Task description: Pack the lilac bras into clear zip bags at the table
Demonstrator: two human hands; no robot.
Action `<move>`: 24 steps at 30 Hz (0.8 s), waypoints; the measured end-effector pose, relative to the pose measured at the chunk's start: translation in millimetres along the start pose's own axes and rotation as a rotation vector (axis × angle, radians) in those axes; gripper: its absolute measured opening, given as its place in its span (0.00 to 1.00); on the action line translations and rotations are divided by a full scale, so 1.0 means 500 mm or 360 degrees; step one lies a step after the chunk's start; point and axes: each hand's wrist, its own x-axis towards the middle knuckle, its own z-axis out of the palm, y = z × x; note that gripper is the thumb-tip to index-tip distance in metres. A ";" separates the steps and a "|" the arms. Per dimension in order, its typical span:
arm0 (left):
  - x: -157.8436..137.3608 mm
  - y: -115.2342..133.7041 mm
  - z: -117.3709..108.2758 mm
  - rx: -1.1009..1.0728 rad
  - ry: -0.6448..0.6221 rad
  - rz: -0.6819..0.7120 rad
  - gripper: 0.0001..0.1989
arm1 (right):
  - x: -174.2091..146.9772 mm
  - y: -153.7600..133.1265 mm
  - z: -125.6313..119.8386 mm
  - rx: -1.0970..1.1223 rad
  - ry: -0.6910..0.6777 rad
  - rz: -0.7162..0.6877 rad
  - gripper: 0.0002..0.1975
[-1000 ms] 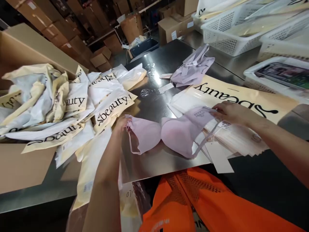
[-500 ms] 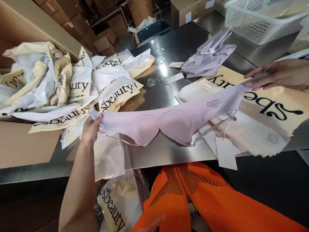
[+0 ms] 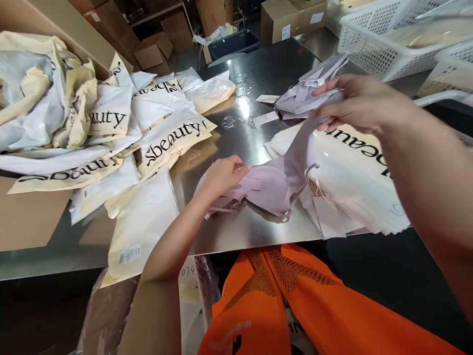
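A pale lilac bra lies partly folded over the metal table, its two cups drawn toward each other. My left hand is closed on its left part, thumb and fingers pinching the fabric near the cup. My right hand grips the other wing and lifts it up. A blank white hang tag dangles below the bra's right strap. Right behind my right hand lies a bundle of lilac garments with straps and tags.
Printed mailing bags heap on the left, beside and inside a cardboard box. A stack of clear-fronted bags lies at right. White baskets stand at the back right. Coiled clear straps rest mid-table.
The bra was stretched wide between both hands. My left hand has moved right and my right hand left, so the bra now folds inward between them.
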 end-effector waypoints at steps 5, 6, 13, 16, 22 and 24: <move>-0.051 -0.055 -0.058 -0.0086 0.0314 -0.0191 0.14 | -0.064 -0.049 0.133 0.0212 -0.0733 0.0088 0.39; -0.077 -0.076 -0.072 -0.0094 0.0381 -0.0223 0.14 | -0.079 -0.049 0.147 0.0288 -0.0820 0.0089 0.37; -0.228 -0.172 -0.104 -0.0036 0.0609 -0.0289 0.14 | -0.309 0.147 0.214 0.0952 -0.0866 0.0664 0.19; -0.187 -0.169 -0.080 -0.0038 0.0459 -0.0063 0.15 | -0.393 0.239 0.285 0.1179 -0.0335 0.1189 0.20; -0.019 -0.093 0.047 0.0025 -0.0197 0.0372 0.21 | -0.303 0.255 0.422 0.1416 0.0304 0.0857 0.11; 0.001 -0.056 0.087 0.0053 -0.0377 0.0317 0.27 | -0.248 0.253 0.443 0.1375 0.0387 0.0785 0.12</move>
